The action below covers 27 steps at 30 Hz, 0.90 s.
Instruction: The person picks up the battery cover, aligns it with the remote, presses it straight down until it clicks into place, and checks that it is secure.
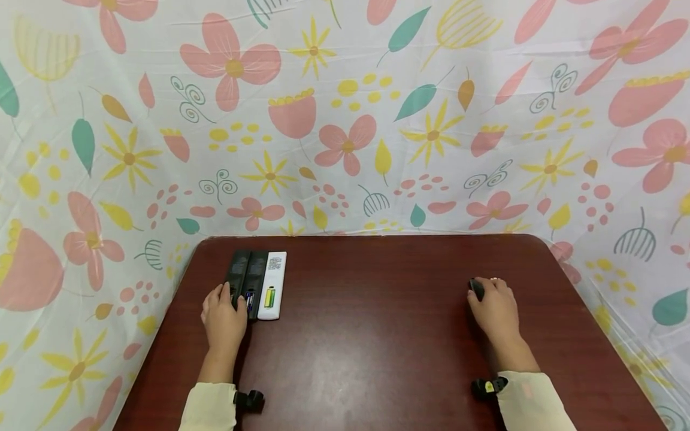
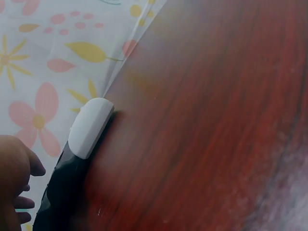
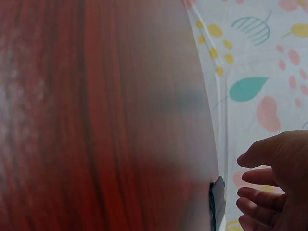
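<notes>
Black plastic comes first: at the left of the head view, we see a left black remote under the loosely spread fingers of the left hand, which seems to grip nothing. A right black remote and a white remote lie beside it, batteries showing in the white one. Mid-frame, the wooden table gives us wide room sideways; its far edge meets the floral cloth. At right, the right hand is near a small dark piece, fingers apart and holding nothing, we judge. The step looks like reaching; the next move calls for a light pinch there, while we steady the remotes.
</notes>
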Tool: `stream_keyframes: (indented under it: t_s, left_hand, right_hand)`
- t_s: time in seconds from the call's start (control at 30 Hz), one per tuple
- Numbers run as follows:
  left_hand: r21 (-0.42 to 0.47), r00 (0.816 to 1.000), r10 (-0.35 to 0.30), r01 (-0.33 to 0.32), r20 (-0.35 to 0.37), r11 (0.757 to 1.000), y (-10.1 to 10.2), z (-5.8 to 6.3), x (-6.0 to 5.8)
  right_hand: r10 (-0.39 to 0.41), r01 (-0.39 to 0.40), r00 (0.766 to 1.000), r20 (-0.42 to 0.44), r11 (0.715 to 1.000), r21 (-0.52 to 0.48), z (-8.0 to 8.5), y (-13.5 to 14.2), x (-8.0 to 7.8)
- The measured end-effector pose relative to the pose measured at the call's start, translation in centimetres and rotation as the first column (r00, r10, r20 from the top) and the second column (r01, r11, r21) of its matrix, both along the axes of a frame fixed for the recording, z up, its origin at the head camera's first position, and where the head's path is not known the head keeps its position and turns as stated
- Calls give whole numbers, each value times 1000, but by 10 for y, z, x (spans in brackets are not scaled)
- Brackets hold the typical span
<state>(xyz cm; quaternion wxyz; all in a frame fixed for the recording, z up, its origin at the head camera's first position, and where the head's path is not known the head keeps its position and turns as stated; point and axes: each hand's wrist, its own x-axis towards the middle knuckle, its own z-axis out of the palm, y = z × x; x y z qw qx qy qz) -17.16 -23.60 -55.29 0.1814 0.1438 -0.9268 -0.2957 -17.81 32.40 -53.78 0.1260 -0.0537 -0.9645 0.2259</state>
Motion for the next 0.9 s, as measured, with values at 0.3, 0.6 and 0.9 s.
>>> stream_keyframes:
  t_s: [0.3, 0.6, 0.9]
  left_hand:
    - [-7, 999, 39, -39, 12, 999, -6, -2, 2]
    - [-1, 988, 30, -31, 148, 1000, -7, 1, 4]
    - [-25, 987, 43, -40, 153, 999, -10, -1, 4]
  right_hand:
    - [-41, 40, 994, 106, 999, 11, -4, 7, -1]
    - [-56, 52, 989, 140, 998, 35, -6, 11, -3]
    - [-80, 72, 981, 178, 996, 47, -7, 15, -6]
